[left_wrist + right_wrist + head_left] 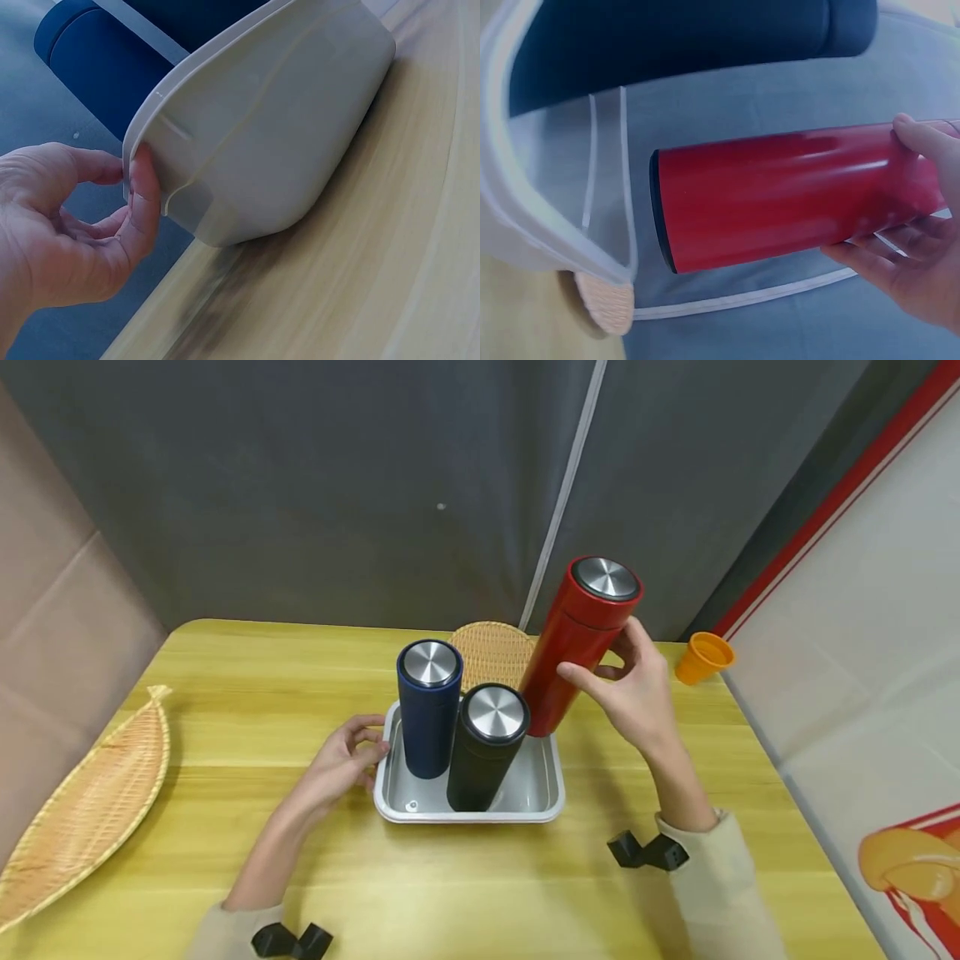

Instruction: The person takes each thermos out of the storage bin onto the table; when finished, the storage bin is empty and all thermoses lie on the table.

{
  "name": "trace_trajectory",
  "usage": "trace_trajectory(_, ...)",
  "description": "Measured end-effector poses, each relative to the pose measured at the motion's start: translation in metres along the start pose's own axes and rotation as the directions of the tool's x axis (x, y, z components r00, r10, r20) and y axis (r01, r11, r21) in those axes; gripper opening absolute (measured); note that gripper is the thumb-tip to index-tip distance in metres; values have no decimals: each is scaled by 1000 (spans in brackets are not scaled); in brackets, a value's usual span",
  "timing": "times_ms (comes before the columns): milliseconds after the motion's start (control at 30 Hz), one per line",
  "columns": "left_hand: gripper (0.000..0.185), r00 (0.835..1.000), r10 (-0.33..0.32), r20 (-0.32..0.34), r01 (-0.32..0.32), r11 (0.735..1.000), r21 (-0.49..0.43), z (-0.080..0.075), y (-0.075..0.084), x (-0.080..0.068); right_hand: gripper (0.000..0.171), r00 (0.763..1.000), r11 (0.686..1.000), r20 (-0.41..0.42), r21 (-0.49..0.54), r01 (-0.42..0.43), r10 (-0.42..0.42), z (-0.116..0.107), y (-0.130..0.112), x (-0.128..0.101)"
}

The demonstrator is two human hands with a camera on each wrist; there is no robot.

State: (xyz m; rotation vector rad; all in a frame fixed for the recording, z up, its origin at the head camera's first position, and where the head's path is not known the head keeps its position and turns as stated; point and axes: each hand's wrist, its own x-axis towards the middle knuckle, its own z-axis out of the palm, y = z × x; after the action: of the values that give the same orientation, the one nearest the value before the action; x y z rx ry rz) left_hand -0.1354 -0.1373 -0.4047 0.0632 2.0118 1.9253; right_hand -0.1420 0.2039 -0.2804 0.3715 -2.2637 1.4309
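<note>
My right hand [637, 689] grips a red thermos [573, 647] with a silver lid, tilted and raised at the right end of a grey-white tray [555, 785]. In the right wrist view, the black-rimmed base of the red thermos [742, 202] hangs free beside the tray wall. My left hand [352, 760] pinches the tray's left rim, the thumb and fingers on either side of it in the left wrist view. Inside the tray stand a blue thermos [429, 718] at the left and a black thermos [487, 760], leaning slightly, at the middle front.
A round woven tray [491, 652] lies behind the thermoses. One more woven basket [97, 802] lies at the table's left edge. At the back right an orange cup [703, 658] stands by the white wall. A grey curtain [337, 510] closes off the back.
</note>
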Motion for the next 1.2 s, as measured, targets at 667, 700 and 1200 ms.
trace_trajectory(667, 52, 1000, -26, -1, 26, 1000, 13, -4, 0, 0, 68, 973, 974, -100, -69, -214, 207, -17, 52, 15)
trace_trajectory(700, 52, 1000, -26, 0, 26, 1000, 10, -3, -1, 0, 69, 970, 971, -96, -64, -230, 223, -15, 58, 14)
trace_trajectory(1200, 51, 1000, -7, -1, 7, 1000, 27, -2, 1, -3, 72, 951, 951, -52, -24, -307, 305, -4, 97, 10)
